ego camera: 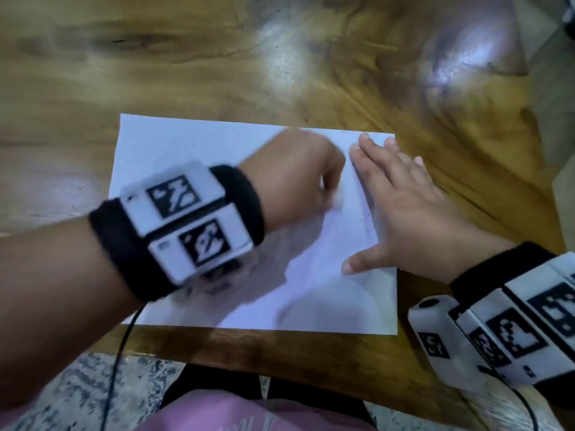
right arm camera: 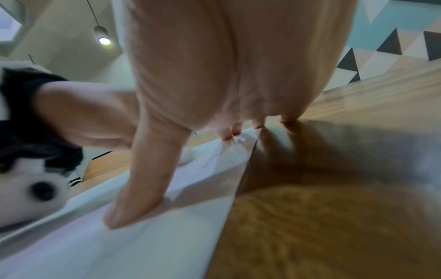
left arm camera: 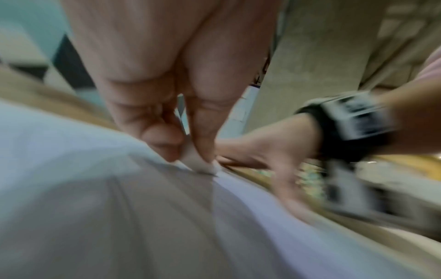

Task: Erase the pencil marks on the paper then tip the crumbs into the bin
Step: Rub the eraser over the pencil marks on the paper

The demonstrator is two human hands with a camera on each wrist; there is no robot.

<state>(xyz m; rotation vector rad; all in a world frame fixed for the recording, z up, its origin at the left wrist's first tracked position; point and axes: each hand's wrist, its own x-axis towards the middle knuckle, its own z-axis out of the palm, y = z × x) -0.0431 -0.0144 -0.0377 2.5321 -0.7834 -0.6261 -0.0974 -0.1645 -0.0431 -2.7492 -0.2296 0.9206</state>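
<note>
A white sheet of paper [ego camera: 217, 150] lies on the wooden table [ego camera: 217, 73]. My left hand [ego camera: 298, 175] is blurred over the sheet's right half, its fingers pinching a small white eraser [left arm camera: 203, 164] whose tip touches the paper [left arm camera: 59, 151]. My right hand [ego camera: 401, 206] lies flat with spread fingers on the paper's right edge, thumb [right arm camera: 138, 198] pressed on the sheet [right arm camera: 119, 245] and fingertips near the far corner. A few faint dark pencil marks [ego camera: 368, 216] show beside the right palm. No bin is in view.
The table's near edge [ego camera: 280, 353] runs just below the paper, with speckled floor [ego camera: 77, 384] and my lap in pink cloth [ego camera: 217, 415] beneath. Black cables hang from both wrist cameras. Bare wood surrounds the sheet.
</note>
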